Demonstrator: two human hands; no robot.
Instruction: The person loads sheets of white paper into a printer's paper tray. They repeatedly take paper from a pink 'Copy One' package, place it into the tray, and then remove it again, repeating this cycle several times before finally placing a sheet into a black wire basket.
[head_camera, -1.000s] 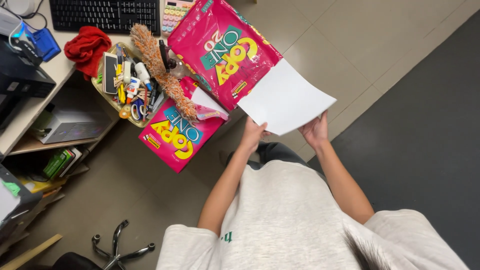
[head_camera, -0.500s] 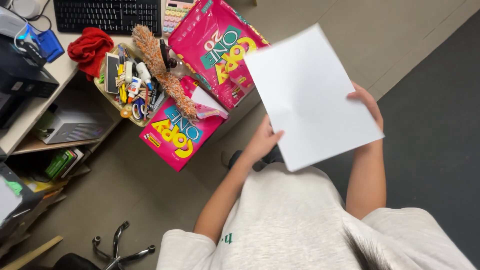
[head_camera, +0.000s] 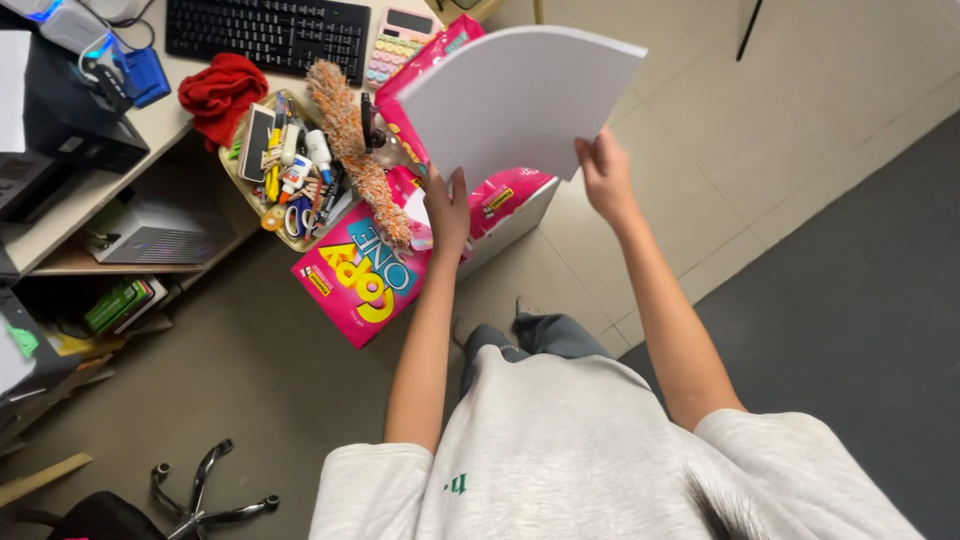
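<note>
I hold a thick stack of white paper (head_camera: 520, 100) up in front of me with both hands. My left hand (head_camera: 447, 212) grips its lower left corner and my right hand (head_camera: 604, 172) grips its lower right edge. Beneath the stack lie pink paper-ream wrappers with yellow and teal lettering: one (head_camera: 365, 275) hangs off the desk edge by my left hand, another (head_camera: 510, 195) is mostly hidden behind the paper.
A desk at the left carries a black keyboard (head_camera: 268, 35), a pink calculator (head_camera: 393, 42), a red cloth (head_camera: 222, 92), a tray of stationery (head_camera: 290, 170) and a fluffy duster (head_camera: 355, 150). A shelf holds a grey box (head_camera: 160, 235). A chair base (head_camera: 205, 495) stands on the floor.
The white paper stack has been lifted from low near my body up and away over the pink wrappers, both arms stretching out with it.
</note>
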